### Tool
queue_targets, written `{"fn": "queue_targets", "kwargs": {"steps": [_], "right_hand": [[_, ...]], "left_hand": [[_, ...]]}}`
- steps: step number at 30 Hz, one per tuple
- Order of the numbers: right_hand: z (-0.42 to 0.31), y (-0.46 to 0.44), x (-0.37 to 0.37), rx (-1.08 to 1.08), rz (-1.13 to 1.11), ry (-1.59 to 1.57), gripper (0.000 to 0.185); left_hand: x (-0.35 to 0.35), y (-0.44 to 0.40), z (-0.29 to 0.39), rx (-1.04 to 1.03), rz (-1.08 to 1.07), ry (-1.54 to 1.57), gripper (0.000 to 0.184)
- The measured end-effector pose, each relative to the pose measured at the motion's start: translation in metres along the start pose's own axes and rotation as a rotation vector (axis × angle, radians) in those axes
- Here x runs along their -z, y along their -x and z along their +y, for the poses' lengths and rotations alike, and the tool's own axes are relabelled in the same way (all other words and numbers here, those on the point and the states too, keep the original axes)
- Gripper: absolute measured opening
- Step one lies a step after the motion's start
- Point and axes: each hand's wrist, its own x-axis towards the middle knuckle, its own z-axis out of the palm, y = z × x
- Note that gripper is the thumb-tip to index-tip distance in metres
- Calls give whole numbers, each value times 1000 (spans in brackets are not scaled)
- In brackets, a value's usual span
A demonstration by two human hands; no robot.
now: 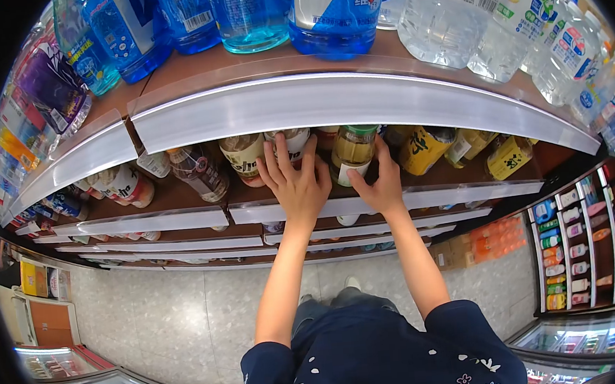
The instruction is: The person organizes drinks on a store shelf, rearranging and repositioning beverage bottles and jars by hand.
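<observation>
Both my hands reach into the second shelf, under the white label rail. My left hand [296, 182] lies with fingers spread over the front of a white-labelled bottle [295, 144]. Beside it on the left stands a bottle with a cream label [244, 157]. My right hand [380, 175] is at the right side of a green-capped bottle [353, 154], its thumb near the white label and its fingers along the side. The bottle stands upright between my two hands.
Large blue bottles [337, 16] and clear bottles [445, 15] line the shelf above. Yellow-labelled bottles [425, 149] stand right of my hands, and a dark bottle [198, 174] left. Cartons [453, 252] and orange packs [499, 238] sit on the floor at right.
</observation>
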Motion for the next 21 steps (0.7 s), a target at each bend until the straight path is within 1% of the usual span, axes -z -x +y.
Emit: {"fn": "queue_targets", "kwargs": {"steps": [9,13,16,18,21], "right_hand": [[2,-1,-1,-7,9,-9,80],[1,-1,-1,-30,3,-9,83],[-4,-3,0,-51,1,0,85],[-5,-2,1,-75,-8,-5,87],[-3,-3,0,-26,-4,-40,83]], "left_hand": [[4,1,-1,2,-5,67,36],[5,2,-3,-8,-4,117,40],[6,6,-6,-73,-33,149,45],[5,5,-7,-84,-11,154,49],[6,5,-7,-87,-2,164,52]]}}
